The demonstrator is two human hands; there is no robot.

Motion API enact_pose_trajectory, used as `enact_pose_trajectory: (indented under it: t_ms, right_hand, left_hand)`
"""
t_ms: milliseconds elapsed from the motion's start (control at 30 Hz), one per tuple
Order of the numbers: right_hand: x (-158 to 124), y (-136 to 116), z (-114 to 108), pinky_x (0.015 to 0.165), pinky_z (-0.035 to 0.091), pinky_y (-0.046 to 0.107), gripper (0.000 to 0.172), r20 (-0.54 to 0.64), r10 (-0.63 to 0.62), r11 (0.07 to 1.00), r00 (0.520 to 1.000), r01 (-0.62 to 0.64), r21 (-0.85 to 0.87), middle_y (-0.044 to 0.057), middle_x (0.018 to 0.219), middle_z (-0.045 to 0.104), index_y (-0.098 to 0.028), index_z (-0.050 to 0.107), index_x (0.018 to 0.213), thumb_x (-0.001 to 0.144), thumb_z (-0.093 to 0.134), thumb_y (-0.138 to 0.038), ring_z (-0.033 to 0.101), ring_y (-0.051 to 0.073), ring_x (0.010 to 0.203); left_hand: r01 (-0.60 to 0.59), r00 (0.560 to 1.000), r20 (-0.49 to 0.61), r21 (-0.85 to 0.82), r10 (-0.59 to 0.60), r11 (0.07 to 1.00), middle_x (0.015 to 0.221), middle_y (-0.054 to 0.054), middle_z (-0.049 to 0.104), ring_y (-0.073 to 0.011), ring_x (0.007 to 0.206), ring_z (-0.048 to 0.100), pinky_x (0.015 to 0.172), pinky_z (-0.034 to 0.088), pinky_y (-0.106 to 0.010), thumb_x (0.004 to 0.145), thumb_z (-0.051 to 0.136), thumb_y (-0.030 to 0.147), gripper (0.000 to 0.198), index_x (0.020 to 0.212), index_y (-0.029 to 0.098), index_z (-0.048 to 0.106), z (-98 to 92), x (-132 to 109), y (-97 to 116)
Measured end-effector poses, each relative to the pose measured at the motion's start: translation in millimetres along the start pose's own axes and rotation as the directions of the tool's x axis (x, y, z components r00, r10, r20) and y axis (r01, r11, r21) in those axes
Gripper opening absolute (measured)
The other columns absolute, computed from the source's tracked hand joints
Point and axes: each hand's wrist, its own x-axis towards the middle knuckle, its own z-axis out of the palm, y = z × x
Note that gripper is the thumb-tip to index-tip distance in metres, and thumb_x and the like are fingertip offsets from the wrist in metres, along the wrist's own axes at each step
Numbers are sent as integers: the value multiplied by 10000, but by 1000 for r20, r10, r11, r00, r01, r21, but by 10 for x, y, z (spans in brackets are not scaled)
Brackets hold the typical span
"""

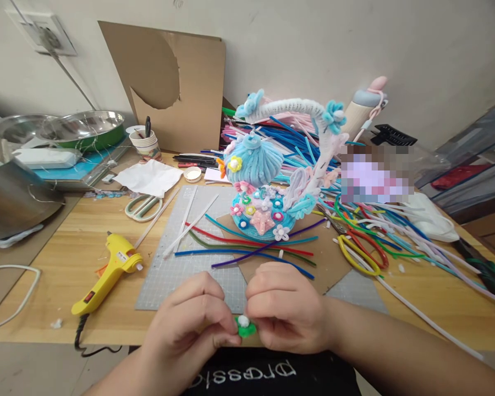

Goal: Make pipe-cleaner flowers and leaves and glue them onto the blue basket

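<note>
Both my hands meet at the table's near edge and pinch one small green pipe-cleaner flower with a white centre. My left hand grips it from the left with curled fingers. My right hand closes on it from the right. Just beyond them lie several loose pipe cleaners in blue, red, purple and green on a grey cutting mat. Behind those stands a blue pipe-cleaner sculpture with a shell, a star and little flowers.
A yellow glue gun lies left of the mat, with scissors and white tissue further back. A big heap of coloured pipe cleaners and yellow-handled scissors are at the right. Cardboard leans on the wall; metal bowls stand far left.
</note>
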Motion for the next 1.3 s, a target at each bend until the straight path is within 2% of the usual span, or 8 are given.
enact_pose_trajectory:
  t_ms: [500, 633, 700, 767, 867, 1000, 1167, 1300]
  right_hand:
    - [-54, 17, -27, 577, 355, 320, 116, 106, -104, 981, 989, 120, -155, 37, 738, 613, -202, 543, 895, 789, 517, -163, 496, 158, 615]
    - [-35, -43, -49, 631, 408, 321, 178, -26, 104, 994, 994, -104, -22, 62, 793, 593, -177, 543, 894, 734, 477, -135, 522, 172, 689]
    - [-18, -60, -44, 606, 411, 297, 90, -28, 368, 916, 929, -357, 184, 46, 732, 550, -173, 533, 805, 776, 448, -181, 508, 159, 665]
    - [3, -56, -25, 519, 377, 255, 183, 167, 599, 689, 783, -610, 392, 10, 634, 495, -175, 508, 701, 835, 415, -258, 461, 122, 556]
    - [32, -32, 30, 419, 310, 205, 201, 443, 686, 337, 577, -792, 510, -21, 582, 490, -169, 503, 678, 818, 462, -307, 410, 75, 438]
    - [49, -20, 102, 387, 292, 175, 167, 442, 715, 225, 542, -777, 588, -39, 567, 508, -168, 501, 683, 764, 542, -308, 396, 49, 401]
    - [54, -20, 125, 384, 281, 165, 129, 361, 760, 240, 540, -750, 616, -54, 518, 486, -173, 482, 640, 727, 544, -246, 378, 44, 397]
    - [58, -22, 124, 406, 286, 176, 107, 265, 777, 344, 571, -737, 582, -54, 518, 461, -175, 472, 623, 722, 503, -203, 366, 52, 423]
  left_hand:
    - [-51, 997, 58, 125, 44, 991, 729, 6, 506, -117, 681, 497, 595, 409, -233, 794, 562, 3, 197, 824, 196, 535, 9, -58, -5]
    - [-165, 986, 68, 226, 153, 960, 710, -5, 543, -126, 655, 501, 574, 394, -258, 816, 524, 24, 186, 872, 193, 579, -26, -82, -13]
    - [-249, 968, 100, 324, 229, 913, 718, -14, 578, -136, 673, 510, 593, 397, -276, 826, 513, 35, 202, 934, 180, 603, -52, -101, -27]
    - [-304, 952, 119, 433, 281, 848, 733, -19, 603, -143, 709, 519, 628, 403, -288, 830, 516, 36, 208, 962, 158, 622, -70, -119, -48]
    - [-348, 930, 97, 549, 355, 760, 741, -19, 611, -143, 733, 517, 647, 395, -293, 832, 535, 34, 192, 952, 132, 648, -71, -138, -88]
    - [-371, 917, 95, 562, 387, 739, 732, -32, 607, -148, 729, 516, 633, 387, -297, 831, 544, 33, 179, 939, 109, 665, -47, -145, -145]
    - [-272, 952, -10, 426, 304, 863, 820, -41, 613, -152, 756, 529, 679, 433, -294, 768, 617, 12, 279, 1014, 145, 622, 38, -170, -217]
    - [145, 957, -236, -121, -171, 982, 855, -27, 568, -141, 749, 541, 674, 469, -264, 793, 657, 203, 285, 1056, 212, 548, 155, -140, -246]
